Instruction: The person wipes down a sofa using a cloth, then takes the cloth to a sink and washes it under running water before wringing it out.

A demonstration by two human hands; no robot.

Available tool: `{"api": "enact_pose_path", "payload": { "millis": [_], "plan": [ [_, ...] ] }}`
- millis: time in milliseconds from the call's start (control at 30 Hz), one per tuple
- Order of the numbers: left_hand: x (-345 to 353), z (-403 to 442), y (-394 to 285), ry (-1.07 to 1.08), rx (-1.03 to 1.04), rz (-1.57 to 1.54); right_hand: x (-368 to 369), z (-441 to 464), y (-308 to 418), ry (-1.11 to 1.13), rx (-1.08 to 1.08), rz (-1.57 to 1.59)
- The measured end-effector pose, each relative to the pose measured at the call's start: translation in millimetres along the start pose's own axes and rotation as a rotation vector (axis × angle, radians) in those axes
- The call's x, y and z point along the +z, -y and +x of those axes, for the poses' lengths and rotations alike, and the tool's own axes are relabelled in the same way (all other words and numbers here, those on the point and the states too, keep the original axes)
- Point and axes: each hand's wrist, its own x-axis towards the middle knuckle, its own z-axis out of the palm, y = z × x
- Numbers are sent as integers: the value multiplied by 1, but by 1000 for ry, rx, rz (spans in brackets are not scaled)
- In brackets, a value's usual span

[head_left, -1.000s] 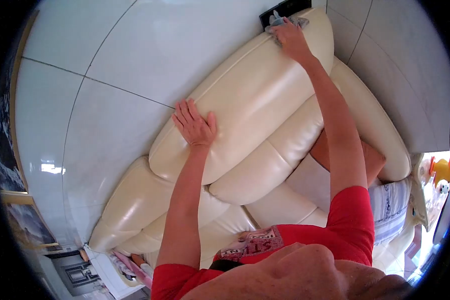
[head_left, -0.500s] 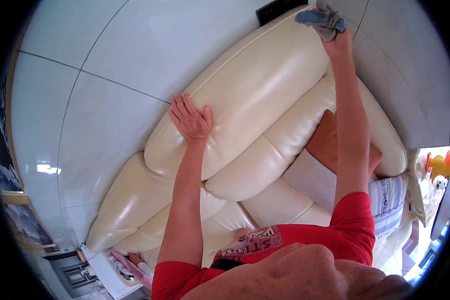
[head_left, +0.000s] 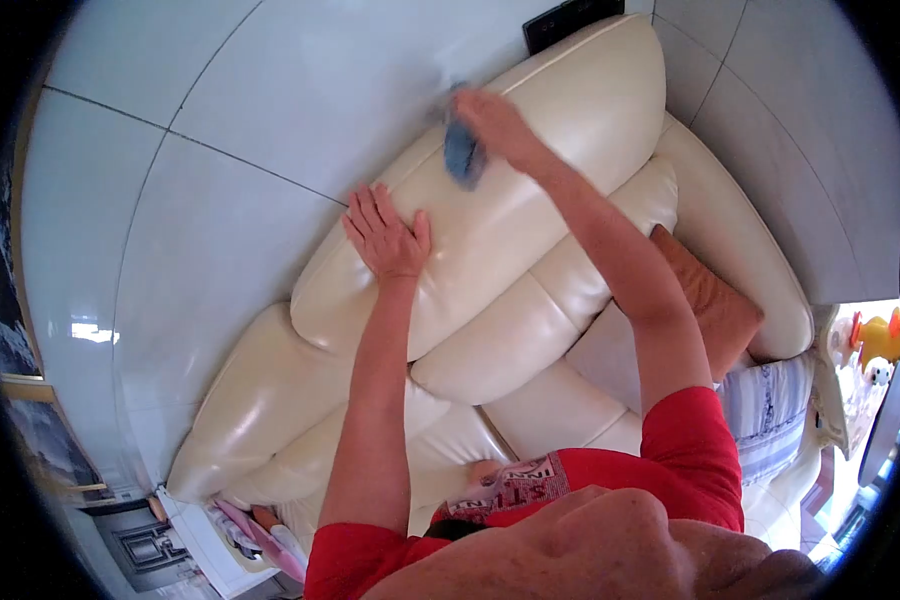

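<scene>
My left hand (head_left: pixel 386 238) lies with its fingers spread on the top of the cream leather sofa backrest (head_left: pixel 530 160), near its back edge. Farther along the same backrest, my right hand (head_left: pixel 492 122) is closed on a blue-grey cloth (head_left: pixel 462 152). The cloth hangs down from the fingers over the backrest's upper edge. Both the cloth and the right hand are blurred by motion, so whether the cloth touches the leather cannot be made out.
Pale wall tiles (head_left: pixel 250 230) rise behind the sofa, with a dark flat object (head_left: pixel 570 22) at the backrest's far end. A brown cushion (head_left: pixel 710 305) and a striped cushion (head_left: pixel 767 415) lie on the seat. Toys (head_left: pixel 878 342) stand at the right; framed pictures (head_left: pixel 55 440) hang left.
My right hand has swung from the far right end of the backrest leftward and nearer my left hand, carrying the cloth. My left hand has stayed in about the same place.
</scene>
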Motion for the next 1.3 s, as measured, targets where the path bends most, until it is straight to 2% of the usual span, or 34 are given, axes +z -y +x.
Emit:
{"api": "enact_pose_path", "payload": {
  "millis": [33,100,133,200,233,300,400,533,600,667,700,767,800,867,933,1000,1033,1067,1133,1167,1233,1300],
  "plan": [
    [2,1,1,-4,5,1,10,-5,13,-5,-3,2],
    [8,-1,3,-21,16,25,22,-18,34,-284,-373,-950],
    [10,-3,3,-15,15,26,21,-20,35,-279,-370,-948],
    [6,-2,2,-21,33,48,21,-23,33,-305,-736,-1016],
    [7,-2,2,-16,31,48,26,-29,29,-300,-734,-1014],
    [9,-2,2,-60,44,25,37,-42,21,-35,-570,-778],
    [9,-1,5,-56,46,11,5,-25,-4,-56,-552,-779],
    [7,-5,7,-52,21,-24,-101,25,-68,-253,-570,-938],
    [6,-2,8,-63,42,-18,-158,41,-75,-208,-537,-1563],
    [7,0,8,-69,35,-25,-193,48,-71,-194,-448,-1786],
    [7,-1,8,-58,26,-26,-188,55,-73,-195,-463,-1786],
    [6,0,6,-17,11,-35,-170,60,-84,-652,-71,-887],
    [3,-2,5,21,2,-51,-155,56,-73,-640,-79,-888],
    [6,-3,5,-6,4,-40,-113,43,-50,-609,-269,-647],
    [8,-3,5,-23,24,-26,-51,31,-19,-449,-317,-523],
    [7,-2,4,-14,11,-41,9,20,-4,-119,-571,-583],
    [6,-2,4,-13,16,-38,31,7,5,158,-520,-562],
    [4,-2,4,-19,14,-54,40,1,20,200,-626,-725],
    [3,0,3,-23,15,-76,30,15,31,420,-325,-747],
    [-1,0,3,-1,16,-64,22,20,25,421,-323,-747],
    [0,1,1,21,7,-45,-5,29,2,309,-591,-915],
    [2,0,5,12,22,-34,-45,38,-6,234,-478,-832]
  ]
}}
